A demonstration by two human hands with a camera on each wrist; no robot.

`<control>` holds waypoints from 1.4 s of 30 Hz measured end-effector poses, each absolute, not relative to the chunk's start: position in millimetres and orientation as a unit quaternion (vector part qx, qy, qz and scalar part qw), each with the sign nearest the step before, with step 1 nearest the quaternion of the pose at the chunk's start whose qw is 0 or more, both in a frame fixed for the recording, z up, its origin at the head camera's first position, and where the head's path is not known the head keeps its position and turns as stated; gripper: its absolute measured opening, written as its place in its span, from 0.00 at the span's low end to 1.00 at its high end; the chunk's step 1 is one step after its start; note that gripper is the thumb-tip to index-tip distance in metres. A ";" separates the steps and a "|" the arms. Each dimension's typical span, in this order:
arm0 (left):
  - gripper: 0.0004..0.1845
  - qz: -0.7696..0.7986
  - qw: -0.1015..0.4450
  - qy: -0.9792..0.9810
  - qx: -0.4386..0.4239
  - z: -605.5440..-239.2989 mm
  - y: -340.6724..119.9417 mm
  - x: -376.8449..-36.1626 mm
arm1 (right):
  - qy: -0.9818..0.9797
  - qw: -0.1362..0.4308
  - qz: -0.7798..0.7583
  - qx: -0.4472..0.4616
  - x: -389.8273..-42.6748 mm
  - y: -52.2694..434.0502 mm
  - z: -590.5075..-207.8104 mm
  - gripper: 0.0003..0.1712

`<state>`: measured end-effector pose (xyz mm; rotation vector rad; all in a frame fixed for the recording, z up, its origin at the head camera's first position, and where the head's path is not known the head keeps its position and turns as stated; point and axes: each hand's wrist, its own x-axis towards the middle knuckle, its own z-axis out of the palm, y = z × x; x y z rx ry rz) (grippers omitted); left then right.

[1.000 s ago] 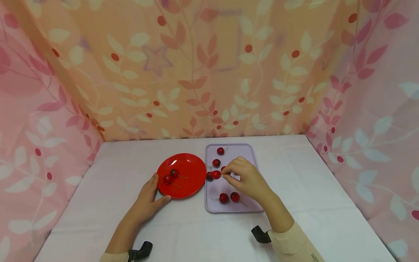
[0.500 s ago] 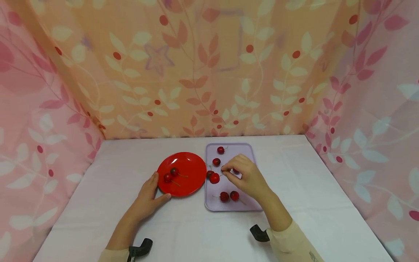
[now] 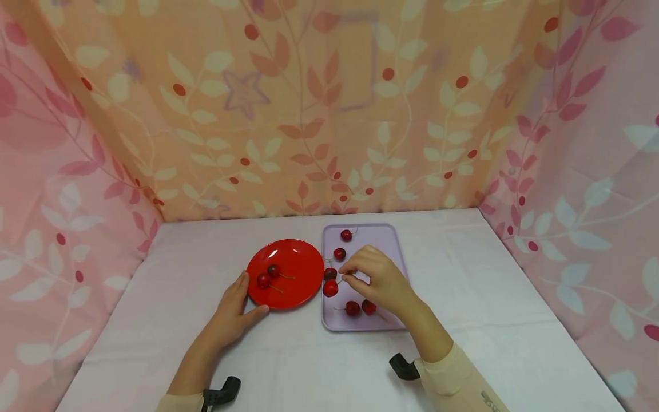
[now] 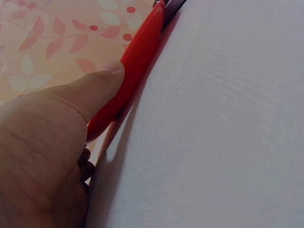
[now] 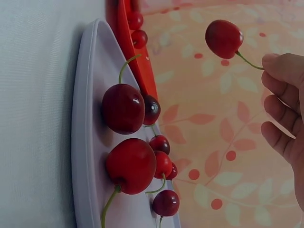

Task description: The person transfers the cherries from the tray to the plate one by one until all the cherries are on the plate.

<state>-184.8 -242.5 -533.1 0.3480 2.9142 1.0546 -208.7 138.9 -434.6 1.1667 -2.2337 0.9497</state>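
Note:
A red plate [image 3: 296, 257] carries two cherries [image 3: 273, 270] on the white table. My left hand [image 3: 238, 303] lies open against its near-left rim; in the left wrist view the thumb [image 4: 95, 90] presses the red plate's edge [image 4: 140, 52]. To the right lies a lavender tray [image 3: 383, 237] with several cherries [image 3: 352, 308]. My right hand [image 3: 346, 276] pinches the stem of one cherry [image 3: 330, 288] and hangs it over the tray's left edge. The right wrist view shows that held cherry [image 5: 223, 38] in the air above the tray [image 5: 88, 156].
Patterned pink and orange cloth walls [image 3: 329, 114] close in the table on three sides. White tablecloth [image 3: 463, 274] stretches to the right of the tray and along the near side. Black wrist mounts [image 3: 404, 366] show at both forearms.
My right hand has shifted a little left and nearer with the cherry on its stem, from mid-tray to the tray's left edge. The left hand and plate have stayed put.

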 end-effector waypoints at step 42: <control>0.58 0.342 0.014 0.934 0.101 -533.2 -240.8 -183.7 | -0.912 0.061 0.325 0.241 -250.3 76.0 -449.6 0.03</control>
